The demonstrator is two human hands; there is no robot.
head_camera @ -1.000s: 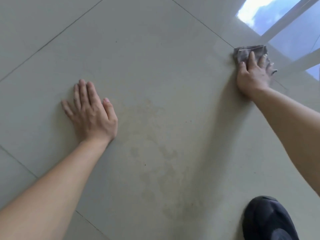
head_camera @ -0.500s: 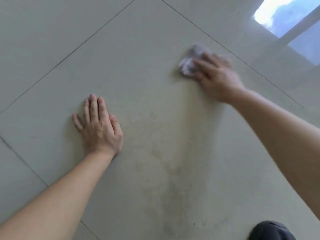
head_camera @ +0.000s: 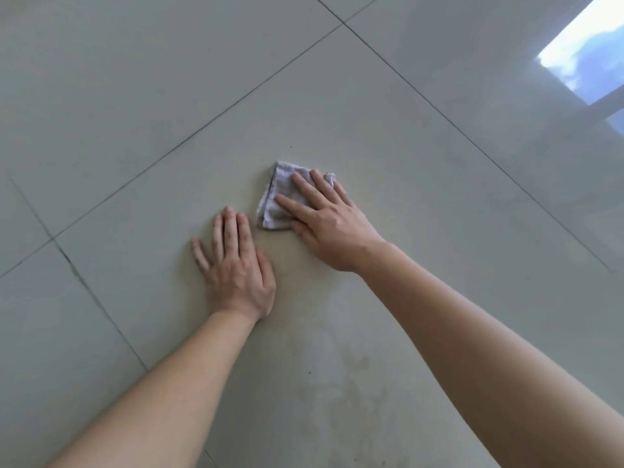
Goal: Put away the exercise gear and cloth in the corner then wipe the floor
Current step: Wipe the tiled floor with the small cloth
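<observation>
Now wiping. Right grip (head_camera: pixel 329 228) lies flat on the cloth (head_camera: pixel 282 179), fingers straight and spread, pressing it to the floor (head_camera: pixel 135 96). Nothing curls round it: released, palm down, not clenched. Left grip (head_camera: pixel 238 268) is also released, flat on the tile just beside the cloth's near-left corner and apparently not touching it. It reads as a prop for body weight.

Cloth: small, grey, a folded square lying flat. Its far-left part shows beyond the fingertips; the rest sits under fingers and palm. The thumb runs along its near edge.

Doing the step well, as I judge it:
- Press through the whole palm, so the fold neither bunches nor slides out from under straight fingers.
- Overlap the strokes.
- Work toward the dull smear (head_camera: pixel 341 376) nearer the body, between the forearms, which looks undone.
- Lift the left grip out of that lane first.
- Refold to a clean face if streaks appear.

Exercise gear: none in view, so I cannot say whether it is stowed.
</observation>
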